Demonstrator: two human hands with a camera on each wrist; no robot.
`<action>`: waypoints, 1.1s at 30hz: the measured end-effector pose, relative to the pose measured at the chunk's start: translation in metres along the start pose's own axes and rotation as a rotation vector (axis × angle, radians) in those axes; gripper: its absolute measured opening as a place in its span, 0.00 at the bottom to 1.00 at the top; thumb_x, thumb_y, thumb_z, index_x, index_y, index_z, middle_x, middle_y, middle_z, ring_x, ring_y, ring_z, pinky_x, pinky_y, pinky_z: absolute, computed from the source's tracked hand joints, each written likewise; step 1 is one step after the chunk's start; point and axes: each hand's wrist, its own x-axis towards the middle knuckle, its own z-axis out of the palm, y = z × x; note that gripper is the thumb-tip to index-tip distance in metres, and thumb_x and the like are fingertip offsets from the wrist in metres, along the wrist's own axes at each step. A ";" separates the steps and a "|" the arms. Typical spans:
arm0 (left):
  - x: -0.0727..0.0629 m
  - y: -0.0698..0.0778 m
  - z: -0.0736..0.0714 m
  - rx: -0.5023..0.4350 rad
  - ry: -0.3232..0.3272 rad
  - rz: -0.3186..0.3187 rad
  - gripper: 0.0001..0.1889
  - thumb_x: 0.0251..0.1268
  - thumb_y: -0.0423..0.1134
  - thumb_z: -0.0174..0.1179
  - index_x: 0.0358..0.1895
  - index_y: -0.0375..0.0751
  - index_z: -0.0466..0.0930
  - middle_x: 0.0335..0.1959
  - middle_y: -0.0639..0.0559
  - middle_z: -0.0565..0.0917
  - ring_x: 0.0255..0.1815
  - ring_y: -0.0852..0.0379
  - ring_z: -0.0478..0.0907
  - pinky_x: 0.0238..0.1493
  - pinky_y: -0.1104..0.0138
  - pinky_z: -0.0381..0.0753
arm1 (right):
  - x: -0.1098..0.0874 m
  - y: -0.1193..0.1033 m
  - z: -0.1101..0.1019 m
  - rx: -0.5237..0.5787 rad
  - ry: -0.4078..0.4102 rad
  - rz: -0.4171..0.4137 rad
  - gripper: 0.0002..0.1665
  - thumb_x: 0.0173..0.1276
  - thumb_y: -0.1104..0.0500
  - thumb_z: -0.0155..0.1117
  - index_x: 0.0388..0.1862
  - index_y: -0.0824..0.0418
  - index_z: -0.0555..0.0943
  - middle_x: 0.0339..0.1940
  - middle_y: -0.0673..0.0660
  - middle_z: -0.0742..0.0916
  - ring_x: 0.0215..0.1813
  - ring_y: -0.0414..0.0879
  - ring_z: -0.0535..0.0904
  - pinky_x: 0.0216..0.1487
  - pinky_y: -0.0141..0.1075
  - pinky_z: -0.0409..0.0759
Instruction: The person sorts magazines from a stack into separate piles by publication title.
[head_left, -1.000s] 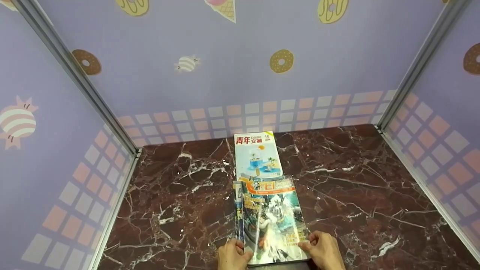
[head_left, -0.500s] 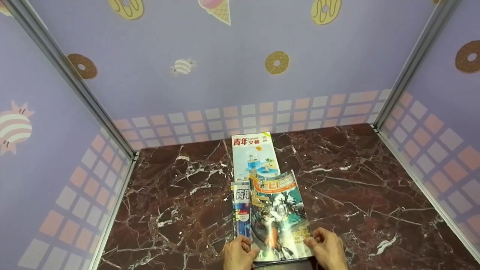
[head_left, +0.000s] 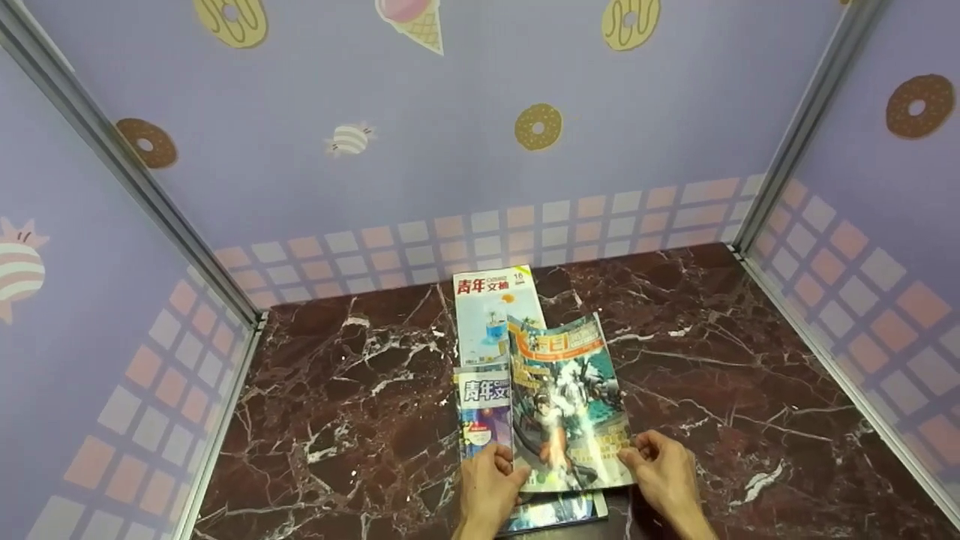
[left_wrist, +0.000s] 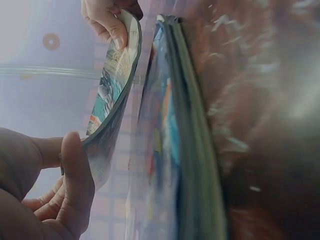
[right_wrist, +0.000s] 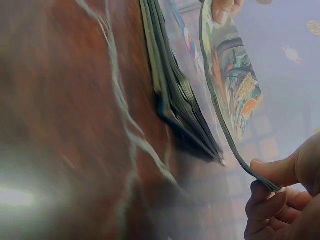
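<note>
Both hands hold a glossy magazine with a teal cover and orange title. My left hand pinches its lower left side, and my right hand pinches its lower right edge. In the left wrist view the held magazine bows between the hands, clear of the pile beneath. That pile of magazines lies on the marbled tabletop. A purple-blue cover shows at its left, and a strip of another cover shows below the held one.
Behind the pile lies a magazine with a pale island cover and red title, partly covered by the raised one. The dark red marbled tabletop extends to both sides. Purple printed panels with metal corner strips enclose the back and sides.
Both hands have lifted the teal magazine off the pile and moved it right and away from the body. More of the purple-blue cover beneath now shows. The head view has shifted slightly.
</note>
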 end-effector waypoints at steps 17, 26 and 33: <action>0.094 -0.015 0.057 -0.034 0.075 0.350 0.09 0.57 0.31 0.74 0.32 0.43 0.81 0.19 0.57 0.82 0.09 0.68 0.76 0.20 0.68 0.78 | 0.078 -0.003 -0.015 -0.042 0.106 -0.150 0.10 0.66 0.60 0.81 0.29 0.60 0.86 0.23 0.54 0.86 0.26 0.42 0.76 0.33 0.34 0.71; 0.138 -0.014 0.088 0.006 0.071 0.331 0.12 0.58 0.37 0.79 0.31 0.47 0.81 0.19 0.59 0.83 0.11 0.68 0.76 0.23 0.71 0.77 | 0.118 0.000 -0.022 -0.068 0.155 -0.193 0.08 0.63 0.63 0.80 0.29 0.63 0.87 0.22 0.57 0.89 0.24 0.42 0.77 0.32 0.35 0.72; 0.158 0.015 0.090 0.031 0.063 0.326 0.13 0.56 0.32 0.77 0.25 0.45 0.79 0.14 0.57 0.80 0.10 0.64 0.76 0.20 0.66 0.76 | 0.151 -0.002 -0.025 -0.079 0.182 -0.243 0.07 0.62 0.65 0.77 0.28 0.65 0.86 0.22 0.59 0.88 0.24 0.46 0.78 0.33 0.39 0.74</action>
